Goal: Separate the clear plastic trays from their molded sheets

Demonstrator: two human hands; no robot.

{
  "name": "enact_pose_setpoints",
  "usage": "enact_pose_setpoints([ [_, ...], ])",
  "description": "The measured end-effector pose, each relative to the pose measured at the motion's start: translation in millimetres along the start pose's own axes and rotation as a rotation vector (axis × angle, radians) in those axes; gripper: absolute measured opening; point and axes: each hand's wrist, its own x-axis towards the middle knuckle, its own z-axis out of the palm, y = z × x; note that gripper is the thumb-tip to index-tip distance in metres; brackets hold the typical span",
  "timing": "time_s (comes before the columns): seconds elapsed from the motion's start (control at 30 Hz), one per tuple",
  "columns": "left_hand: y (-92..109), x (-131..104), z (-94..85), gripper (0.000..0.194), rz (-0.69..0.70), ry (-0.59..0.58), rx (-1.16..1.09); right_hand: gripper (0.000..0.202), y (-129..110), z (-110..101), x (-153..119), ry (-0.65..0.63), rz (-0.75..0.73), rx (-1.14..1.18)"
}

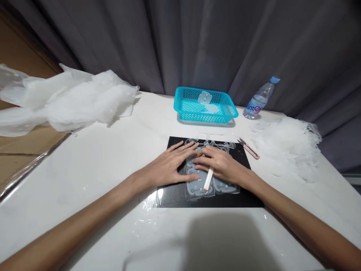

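A translucent plastic sheet with moulded rounded shapes (197, 187) lies on a black mat (169, 195) in the middle of the table. My left hand (172, 165) rests flat on the sheet's left part, fingers spread. Closed around a slim white-handled tool (208, 180), my right hand (216, 162) presses over the sheet's centre. The handle's end points toward me; the tool's working tip is hidden under my fingers. Cut-out strips of clear film (208, 142) stick out along the sheet's far edge.
Behind the mat stands a blue basket (180, 116) holding a few translucent pieces (205, 98). Pink-handled thread snips (248, 148) lie right of the mat. A water bottle (258, 101) and a heap of clear scraps (290, 143) are farther right. White filmy sheets (73, 99) are piled at left.
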Motion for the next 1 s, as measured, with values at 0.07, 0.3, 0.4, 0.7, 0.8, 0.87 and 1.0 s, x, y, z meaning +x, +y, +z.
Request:
enact_pose_setpoints([
  [0.07,1,-1,-1.0,0.093,-0.002,0.021,-0.015,0.022,0,0,1,-0.009,0.002,0.015],
  [0.3,16,-5,-2.3,0.08,-0.281,0.289,0.189,0.026,-8,5,2,0.03,-0.079,-0.28],
  [0.4,25,-8,2.1,0.055,-0.361,0.239,0.113,0.025,-11,9,1,0.052,-0.069,-0.324],
  [0.7,25,-4,5.2,0.031,-0.291,0.201,-0.41,0.028,-6,9,-7,0.101,0.141,0.054],
  [0.8,26,-2,2.6,0.027,-0.286,0.206,-0.586,0.028,-4,7,-8,0.1,0.168,0.15],
  [0.87,28,-1,3.8,0.025,-0.274,0.235,-0.671,0.022,-3,7,-9,0.128,0.183,0.202],
  [1.0,33,2,12.2,0.028,-0.264,0.29,-0.767,0.02,-2,9,-10,0.184,0.196,0.276],
])
